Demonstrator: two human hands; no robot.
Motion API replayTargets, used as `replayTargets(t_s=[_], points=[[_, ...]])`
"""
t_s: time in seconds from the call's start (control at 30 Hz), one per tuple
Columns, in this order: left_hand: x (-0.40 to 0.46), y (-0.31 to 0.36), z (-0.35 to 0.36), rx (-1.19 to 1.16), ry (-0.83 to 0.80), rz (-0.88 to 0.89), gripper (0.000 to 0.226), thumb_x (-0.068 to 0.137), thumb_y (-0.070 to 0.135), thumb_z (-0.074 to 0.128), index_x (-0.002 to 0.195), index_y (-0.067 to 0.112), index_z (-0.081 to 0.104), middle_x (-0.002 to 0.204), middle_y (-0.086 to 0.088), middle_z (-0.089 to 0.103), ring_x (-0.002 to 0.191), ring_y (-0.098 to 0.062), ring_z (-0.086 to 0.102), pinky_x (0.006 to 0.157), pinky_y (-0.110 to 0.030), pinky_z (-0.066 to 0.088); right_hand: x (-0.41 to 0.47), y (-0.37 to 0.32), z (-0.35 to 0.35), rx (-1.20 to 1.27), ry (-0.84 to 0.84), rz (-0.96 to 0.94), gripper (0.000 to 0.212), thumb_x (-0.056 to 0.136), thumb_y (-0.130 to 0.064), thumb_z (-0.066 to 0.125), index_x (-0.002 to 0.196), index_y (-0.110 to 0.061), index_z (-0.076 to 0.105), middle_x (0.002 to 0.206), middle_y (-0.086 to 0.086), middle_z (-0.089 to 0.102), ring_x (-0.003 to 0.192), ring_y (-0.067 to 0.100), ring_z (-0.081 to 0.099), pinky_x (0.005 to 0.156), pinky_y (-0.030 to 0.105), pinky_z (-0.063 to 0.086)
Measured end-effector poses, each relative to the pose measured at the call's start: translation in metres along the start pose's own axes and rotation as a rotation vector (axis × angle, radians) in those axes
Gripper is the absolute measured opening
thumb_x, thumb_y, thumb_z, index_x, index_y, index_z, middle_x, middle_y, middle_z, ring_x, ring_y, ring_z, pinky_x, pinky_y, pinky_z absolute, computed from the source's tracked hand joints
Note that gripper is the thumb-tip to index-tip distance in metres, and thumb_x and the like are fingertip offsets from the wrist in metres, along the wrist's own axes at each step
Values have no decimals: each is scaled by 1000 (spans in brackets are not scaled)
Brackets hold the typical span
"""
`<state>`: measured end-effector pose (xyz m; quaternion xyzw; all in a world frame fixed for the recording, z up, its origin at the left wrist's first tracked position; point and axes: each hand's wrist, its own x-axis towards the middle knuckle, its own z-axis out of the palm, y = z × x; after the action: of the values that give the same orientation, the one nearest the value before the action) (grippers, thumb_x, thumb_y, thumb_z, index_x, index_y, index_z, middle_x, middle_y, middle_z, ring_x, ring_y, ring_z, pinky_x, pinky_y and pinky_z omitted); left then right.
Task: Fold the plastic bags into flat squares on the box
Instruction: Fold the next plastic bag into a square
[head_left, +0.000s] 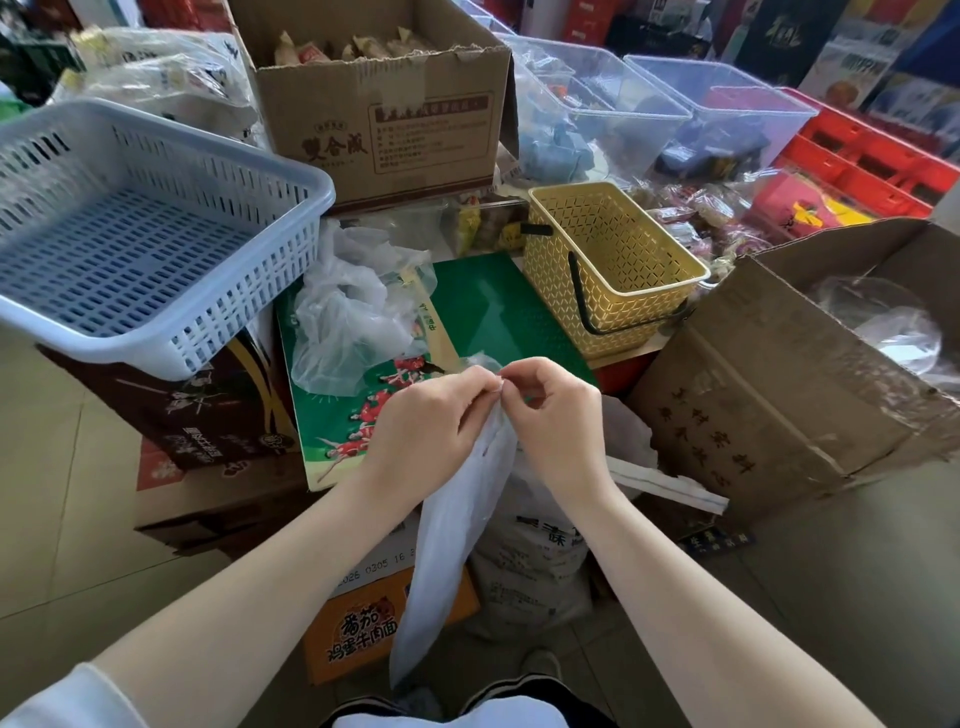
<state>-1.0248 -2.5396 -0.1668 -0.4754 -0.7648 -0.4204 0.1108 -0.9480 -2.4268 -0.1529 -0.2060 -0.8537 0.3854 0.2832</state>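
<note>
A head-worn camera looks down on two bare forearms reaching into the centre of the frame. The left hand (431, 421) and the right hand (553, 415) meet fingertip to fingertip, each pinching the top edge of a thin translucent plastic bag (447, 545), which hangs down between the wrists in a long narrow strip toward the bottom centre of the frame.

Just above the hands lies a flat green box (488, 306) printed with small figures in red. On its left part sits a crumpled heap of clear plastic bags (348, 306), not yet folded.

In the upper left, a pale blue slotted basket (130, 249) sits tilted on a dark brown carton (208, 415); nothing shows inside the basket. At top centre, an open cardboard box (384, 119) holds wrapped snack packets. To the right of the green box stands a yellow lattice basket (613, 260) with a black handle; its inside looks bare. Behind it, toward the upper right, clear plastic bins (722, 98) hold bluish and dark wrapped items, too blurred to tell further. At the right edge, a large open cardboard carton (769, 395) holds clear plastic wrapping. Below the hands, an orange carton (363, 629) with printed characters stands on the tiled floor, beside a white printed sack (535, 571)
</note>
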Motion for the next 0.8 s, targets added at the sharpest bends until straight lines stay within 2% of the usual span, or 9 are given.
replayTargets(t_s=[0.07, 0.17, 0.27, 0.37, 0.43, 0.5, 0.67, 0.73, 0.8], points=[[0, -2, -1, -4, -10, 23, 22, 89, 27, 50, 93, 14, 67, 81, 1, 69, 67, -15, 64, 57, -19, 46, 3, -1, -2, 79, -74, 108, 9, 83, -6, 65, 88, -9, 72, 77, -4, 67, 68, 1, 62, 68, 13, 51], [0, -6, -1, -29, -10, 38, 23, 90, 26, 51, 92, 12, 68, 88, 1, 68, 73, -15, 64, 59, -27, 51, 8, -4, -8, 361, -229, 357, 18, 85, -4, 61, 77, -16, 71, 67, -3, 67, 61, 2, 60, 64, 18, 51], [-1, -9, -1, -102, -29, 41, 22, 90, 26, 53, 91, 11, 70, 90, 2, 69, 78, -12, 64, 65, -28, 52, 13, -6, -17, 487, -329, 441, 16, 87, -6, 62, 76, -15, 70, 66, 2, 65, 59, 6, 57, 61, 18, 50], [-3, -10, -2, -90, -56, 60, 22, 88, 28, 55, 90, 13, 71, 89, 3, 71, 78, -10, 65, 65, -26, 52, 17, -6, -22, 312, -405, 373, 16, 85, -6, 63, 73, -13, 70, 62, 1, 63, 53, 5, 55, 55, 16, 48], [-3, -9, -2, -63, -66, 80, 22, 88, 27, 55, 89, 12, 71, 87, 2, 71, 75, -12, 65, 63, -26, 52, 19, -6, -22, 54, -371, 237, 15, 81, -7, 63, 68, -13, 68, 59, -2, 61, 52, 5, 51, 54, 17, 44], [-3, -9, -1, -48, -63, 104, 22, 88, 25, 54, 88, 11, 70, 84, 1, 70, 73, -13, 64, 63, -25, 51, 19, -4, -20, -11, -318, 219, 12, 78, -7, 61, 68, -8, 66, 59, 0, 57, 52, 8, 46, 51, 20, 39], [-1, -11, -5, -83, 43, -29, 20, 87, 24, 56, 85, 8, 66, 83, 5, 65, 77, -2, 53, 69, -10, 40, 12, -2, -18, 1032, -351, 929, 23, 89, -10, 47, 68, -9, 54, 54, 0, 54, 54, 12, 49, 49, 20, 36], [0, -10, -5, -101, 45, -77, 13, 85, 19, 60, 86, 7, 66, 83, 9, 61, 76, -1, 51, 69, -7, 38, 7, 0, -13, 1115, -364, 986, 25, 92, -13, 45, 70, -8, 56, 59, 2, 56, 58, 14, 51, 51, 21, 39], [0, -8, -5, -152, 8, -121, 7, 85, 14, 61, 86, 8, 66, 81, 8, 63, 73, 0, 53, 66, -7, 39, 5, -1, -10, 987, -305, 820, 21, 95, -15, 45, 80, -9, 57, 72, 4, 57, 62, 13, 52, 51, 19, 42]])
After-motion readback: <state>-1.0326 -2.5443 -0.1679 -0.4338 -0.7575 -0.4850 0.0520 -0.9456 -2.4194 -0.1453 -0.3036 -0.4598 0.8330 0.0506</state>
